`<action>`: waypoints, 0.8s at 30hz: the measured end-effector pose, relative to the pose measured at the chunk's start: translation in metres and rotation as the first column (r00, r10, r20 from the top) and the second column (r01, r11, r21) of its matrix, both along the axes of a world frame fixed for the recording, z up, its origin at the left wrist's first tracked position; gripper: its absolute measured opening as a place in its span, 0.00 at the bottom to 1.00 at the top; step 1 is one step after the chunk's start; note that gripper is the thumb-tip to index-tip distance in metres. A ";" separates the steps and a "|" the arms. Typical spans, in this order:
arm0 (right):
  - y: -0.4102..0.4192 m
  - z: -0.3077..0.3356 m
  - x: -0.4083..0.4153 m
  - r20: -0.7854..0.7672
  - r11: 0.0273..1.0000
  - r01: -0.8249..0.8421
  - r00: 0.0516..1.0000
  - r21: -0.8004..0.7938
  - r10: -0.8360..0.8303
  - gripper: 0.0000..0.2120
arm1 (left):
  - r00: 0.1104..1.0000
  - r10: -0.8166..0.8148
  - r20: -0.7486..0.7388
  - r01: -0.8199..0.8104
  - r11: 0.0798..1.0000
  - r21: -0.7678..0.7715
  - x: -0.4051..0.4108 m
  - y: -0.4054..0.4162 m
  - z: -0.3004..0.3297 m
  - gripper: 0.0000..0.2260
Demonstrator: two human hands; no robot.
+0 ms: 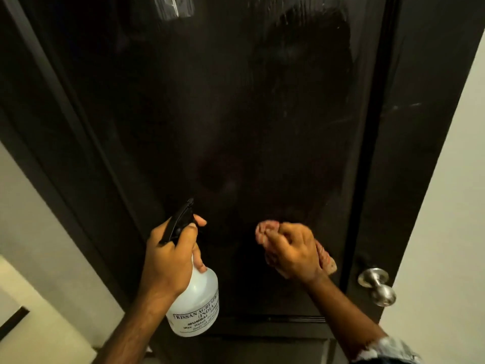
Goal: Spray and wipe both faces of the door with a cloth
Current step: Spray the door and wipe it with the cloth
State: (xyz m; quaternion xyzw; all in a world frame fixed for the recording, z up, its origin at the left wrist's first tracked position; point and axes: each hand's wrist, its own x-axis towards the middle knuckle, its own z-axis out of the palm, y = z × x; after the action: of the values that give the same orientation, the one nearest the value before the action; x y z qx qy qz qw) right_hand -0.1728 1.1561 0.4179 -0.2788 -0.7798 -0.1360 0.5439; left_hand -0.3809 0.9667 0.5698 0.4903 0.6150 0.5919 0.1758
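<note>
Our right hand [294, 250] has its fingers bunched round the pinkish cloth [265, 231] pressed on the dark door [236, 114], left hand [170, 256] gripping the spray bottle [195, 303], and honestly we could clip the steel knob [376, 285] just right of our knuckles.

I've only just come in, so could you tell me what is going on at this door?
A person is cleaning the dark door. The left hand grips a spray bottle, its nozzle aimed at the door. The right hand presses a bunched pinkish cloth against the panel, left of the knob.
</note>
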 end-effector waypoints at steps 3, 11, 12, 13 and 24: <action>0.002 -0.069 0.003 0.335 0.995 -0.036 0.942 0.093 0.003 0.17 | 1.000 0.022 0.002 -0.022 1.000 -0.015 -0.010 -0.009 0.000 0.13; -0.012 -0.004 -0.048 0.438 0.958 -0.159 0.898 0.239 0.040 0.14 | 1.000 0.000 -0.030 -0.003 0.996 -0.084 -0.028 -0.027 -0.015 0.13; -0.016 0.014 -0.064 0.380 0.960 -0.159 0.923 0.230 0.061 0.17 | 1.000 -0.007 -0.030 0.004 0.996 -0.089 -0.031 -0.029 -0.015 0.13; -0.019 0.032 -0.079 0.338 0.962 -0.156 0.938 0.224 0.074 0.17 | 0.999 -0.008 -0.031 0.005 0.995 -0.095 -0.035 -0.031 -0.015 0.13; -0.044 0.066 -0.249 0.223 0.935 -0.301 0.940 0.186 0.258 0.13 | 0.995 0.079 -0.054 -0.083 0.993 -0.079 -0.095 -0.038 -0.008 0.15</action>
State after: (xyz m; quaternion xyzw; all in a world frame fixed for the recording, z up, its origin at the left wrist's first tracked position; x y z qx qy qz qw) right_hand -0.4216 1.1125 0.4835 -0.0889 -0.8414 -0.1679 0.5059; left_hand -0.4763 0.9292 0.5623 0.4725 0.6622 0.5604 0.1557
